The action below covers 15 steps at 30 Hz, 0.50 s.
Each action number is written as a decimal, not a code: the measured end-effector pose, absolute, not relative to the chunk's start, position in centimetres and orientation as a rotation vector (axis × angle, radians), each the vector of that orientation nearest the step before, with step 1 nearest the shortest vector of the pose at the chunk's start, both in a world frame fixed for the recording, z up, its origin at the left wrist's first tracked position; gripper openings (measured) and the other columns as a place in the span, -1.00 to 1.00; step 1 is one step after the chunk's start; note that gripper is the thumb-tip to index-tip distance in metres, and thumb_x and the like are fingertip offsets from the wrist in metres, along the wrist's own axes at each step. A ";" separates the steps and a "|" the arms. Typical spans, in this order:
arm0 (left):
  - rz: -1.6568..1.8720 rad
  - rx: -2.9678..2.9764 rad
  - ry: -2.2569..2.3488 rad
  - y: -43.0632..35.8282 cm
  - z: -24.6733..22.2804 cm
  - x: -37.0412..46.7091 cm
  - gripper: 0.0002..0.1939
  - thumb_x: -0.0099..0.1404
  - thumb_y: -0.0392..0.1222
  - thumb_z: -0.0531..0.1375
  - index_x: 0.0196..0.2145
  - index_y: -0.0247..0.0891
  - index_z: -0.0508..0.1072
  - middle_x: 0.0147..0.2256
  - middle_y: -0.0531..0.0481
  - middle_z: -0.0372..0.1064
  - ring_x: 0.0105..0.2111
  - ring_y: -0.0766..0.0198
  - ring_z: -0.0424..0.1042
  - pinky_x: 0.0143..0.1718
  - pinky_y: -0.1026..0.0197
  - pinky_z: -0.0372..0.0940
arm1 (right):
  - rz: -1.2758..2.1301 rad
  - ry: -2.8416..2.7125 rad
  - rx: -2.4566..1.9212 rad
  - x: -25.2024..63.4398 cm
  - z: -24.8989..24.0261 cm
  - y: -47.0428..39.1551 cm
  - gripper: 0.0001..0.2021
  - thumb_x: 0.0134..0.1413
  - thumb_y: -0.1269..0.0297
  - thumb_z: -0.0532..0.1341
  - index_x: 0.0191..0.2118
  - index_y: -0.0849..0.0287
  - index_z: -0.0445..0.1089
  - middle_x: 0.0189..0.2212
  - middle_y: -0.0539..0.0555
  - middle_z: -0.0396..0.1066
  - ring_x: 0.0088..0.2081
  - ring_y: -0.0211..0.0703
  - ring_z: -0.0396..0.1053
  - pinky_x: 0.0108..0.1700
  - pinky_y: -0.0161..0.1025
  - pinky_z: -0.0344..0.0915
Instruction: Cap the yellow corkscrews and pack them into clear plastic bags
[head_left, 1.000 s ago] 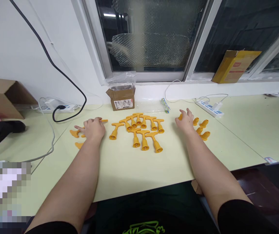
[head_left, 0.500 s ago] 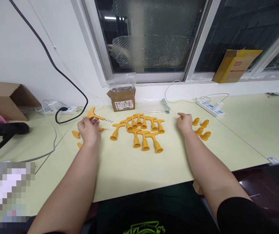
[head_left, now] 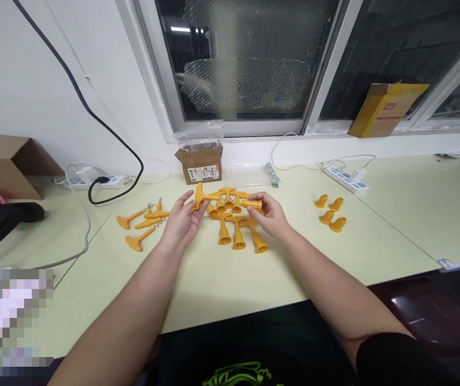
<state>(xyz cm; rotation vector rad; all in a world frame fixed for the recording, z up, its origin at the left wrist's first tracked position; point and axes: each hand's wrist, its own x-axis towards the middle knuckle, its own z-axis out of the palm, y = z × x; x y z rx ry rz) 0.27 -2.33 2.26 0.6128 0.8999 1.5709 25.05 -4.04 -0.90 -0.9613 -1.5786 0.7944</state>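
My left hand (head_left: 183,219) is closed on the yellow T-shaped handle of a corkscrew (head_left: 200,197), whose shaft points right. Across from it, my right hand (head_left: 271,215) grips a yellow bell-shaped sleeve (head_left: 251,204) lying sideways between thumb and fingers. The two pieces are held apart, facing each other. Behind and below them stand several yellow corkscrews with sleeves fitted (head_left: 238,236), their flared ends toward me. To the left lie several loose corkscrews (head_left: 136,242) with bare metal spirals. At the right, several separate sleeves (head_left: 338,224) stand on the table.
On the pale table (head_left: 230,289), a small cardboard box (head_left: 201,167) and a clear plastic bag (head_left: 250,176) sit by the window wall. Power strips lie at left (head_left: 111,183) and right (head_left: 345,179). A black cable (head_left: 113,131) hangs at the left.
My left hand has carried the corkscrew rightward from the loose pile. My right hand has moved left from the sleeves with one in its grip. Both hands are now near the middle.
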 end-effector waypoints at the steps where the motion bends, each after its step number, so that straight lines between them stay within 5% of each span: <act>1: 1.555 0.638 0.887 -2.4 2.1 0.4 -0.70 0.33 -0.47 0.18 -0.01 -0.27 0.42 -0.15 -0.16 0.52 -0.14 0.24 0.61 0.17 0.05 0.45 | 0.814 -1.584 -0.951 24.8 -0.9 -4.1 -0.61 0.18 -0.08 0.27 -0.03 0.08 0.35 -0.06 0.13 0.46 -0.07 -0.06 0.44 0.03 -0.13 0.39; 15: 1.487 0.731 0.861 -3.5 1.8 1.6 -0.74 0.34 -0.42 0.18 -0.03 -0.25 0.46 -0.11 -0.14 0.53 -0.11 0.24 0.61 0.22 0.04 0.41 | 0.820 -1.583 -0.965 25.1 -1.1 -4.0 -0.61 0.18 -0.05 0.28 -0.01 0.09 0.38 -0.03 0.14 0.48 -0.04 -0.03 0.45 0.08 -0.07 0.39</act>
